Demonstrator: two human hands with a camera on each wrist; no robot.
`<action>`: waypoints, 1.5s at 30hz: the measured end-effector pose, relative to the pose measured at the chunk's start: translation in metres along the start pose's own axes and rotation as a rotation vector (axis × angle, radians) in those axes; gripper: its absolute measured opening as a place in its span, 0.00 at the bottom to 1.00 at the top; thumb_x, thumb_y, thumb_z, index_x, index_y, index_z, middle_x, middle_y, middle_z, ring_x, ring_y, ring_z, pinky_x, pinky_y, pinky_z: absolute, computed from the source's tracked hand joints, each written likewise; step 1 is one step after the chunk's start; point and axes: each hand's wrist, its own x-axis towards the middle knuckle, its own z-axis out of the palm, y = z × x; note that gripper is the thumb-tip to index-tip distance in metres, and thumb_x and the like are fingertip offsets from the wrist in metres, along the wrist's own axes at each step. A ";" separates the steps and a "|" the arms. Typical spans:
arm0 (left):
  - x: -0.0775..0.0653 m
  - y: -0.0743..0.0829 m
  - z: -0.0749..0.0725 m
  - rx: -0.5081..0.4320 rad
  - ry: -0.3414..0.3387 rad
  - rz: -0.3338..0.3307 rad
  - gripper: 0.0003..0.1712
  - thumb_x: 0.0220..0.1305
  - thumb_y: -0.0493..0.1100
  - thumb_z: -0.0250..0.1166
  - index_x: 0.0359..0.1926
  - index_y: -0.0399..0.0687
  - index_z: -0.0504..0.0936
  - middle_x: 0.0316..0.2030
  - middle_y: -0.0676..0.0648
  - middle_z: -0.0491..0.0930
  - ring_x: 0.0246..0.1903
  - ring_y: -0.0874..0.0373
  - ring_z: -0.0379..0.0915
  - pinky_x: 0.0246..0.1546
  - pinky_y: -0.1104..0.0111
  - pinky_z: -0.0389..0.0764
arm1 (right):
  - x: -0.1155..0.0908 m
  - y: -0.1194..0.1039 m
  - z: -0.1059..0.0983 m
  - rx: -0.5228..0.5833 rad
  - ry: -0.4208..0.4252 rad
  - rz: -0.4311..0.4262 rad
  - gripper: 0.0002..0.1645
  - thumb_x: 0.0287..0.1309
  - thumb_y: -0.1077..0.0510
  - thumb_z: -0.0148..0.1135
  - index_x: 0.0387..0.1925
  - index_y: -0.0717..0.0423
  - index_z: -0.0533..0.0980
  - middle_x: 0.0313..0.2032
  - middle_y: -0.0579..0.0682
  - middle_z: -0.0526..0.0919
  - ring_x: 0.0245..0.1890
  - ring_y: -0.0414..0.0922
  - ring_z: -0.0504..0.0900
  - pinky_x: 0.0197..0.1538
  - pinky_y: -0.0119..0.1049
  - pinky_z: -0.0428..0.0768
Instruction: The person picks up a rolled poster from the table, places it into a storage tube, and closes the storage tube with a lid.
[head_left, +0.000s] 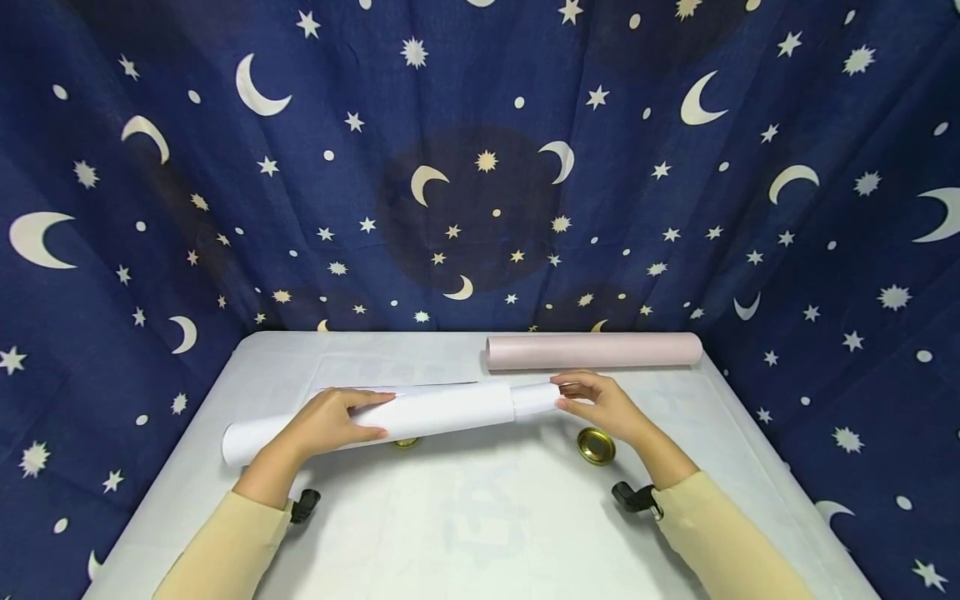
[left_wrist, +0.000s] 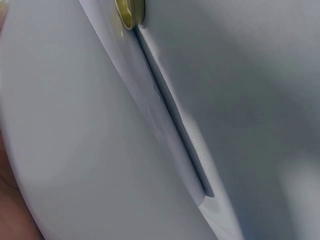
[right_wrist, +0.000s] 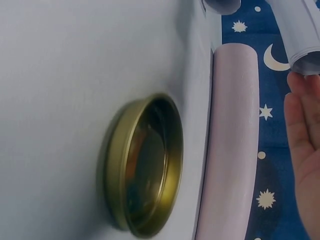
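Observation:
A long white tube lies slantwise above the table, with a narrower white paper roll sticking out of its right end. My left hand grips the tube left of its middle, thumb on the near side and fingers over the top. At the roll's open end, my right hand pinches the rim between thumb and fingers; its layered paper edge shows in the right wrist view. A round gold metal cap sits on the table below my right hand. Another gold cap is partly hidden behind the tube.
A pale pink roll lies along the table's back right edge. White cloth covers the table. Dark blue curtains with moons and stars hang at the back and both sides. A flat sheet edge shows behind the tube.

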 end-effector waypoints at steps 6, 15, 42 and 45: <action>0.001 0.002 -0.001 -0.013 0.002 0.001 0.35 0.48 0.64 0.78 0.60 0.71 0.82 0.56 0.56 0.82 0.57 0.54 0.77 0.52 0.56 0.78 | 0.005 -0.010 0.009 -0.022 -0.020 -0.001 0.23 0.61 0.68 0.67 0.58 0.67 0.77 0.58 0.65 0.78 0.55 0.63 0.79 0.58 0.56 0.77; 0.001 0.002 -0.001 -0.010 0.003 0.014 0.35 0.48 0.64 0.78 0.60 0.72 0.82 0.56 0.57 0.82 0.57 0.55 0.77 0.53 0.56 0.78 | 0.009 -0.010 0.018 0.001 -0.035 -0.019 0.23 0.60 0.69 0.67 0.57 0.67 0.77 0.55 0.64 0.79 0.53 0.61 0.81 0.56 0.51 0.80; 0.004 0.010 0.000 -0.006 -0.012 0.039 0.35 0.49 0.62 0.78 0.60 0.71 0.82 0.56 0.57 0.82 0.59 0.54 0.76 0.56 0.55 0.77 | 0.011 -0.040 0.039 0.023 -0.064 -0.004 0.21 0.59 0.68 0.69 0.54 0.69 0.78 0.49 0.64 0.83 0.50 0.68 0.81 0.54 0.49 0.81; 0.004 0.011 0.000 -0.008 -0.011 0.037 0.35 0.49 0.62 0.78 0.60 0.70 0.82 0.56 0.57 0.82 0.59 0.53 0.76 0.56 0.54 0.78 | 0.010 -0.051 0.041 0.003 -0.067 -0.026 0.19 0.59 0.68 0.69 0.52 0.70 0.79 0.48 0.64 0.84 0.49 0.68 0.82 0.54 0.50 0.81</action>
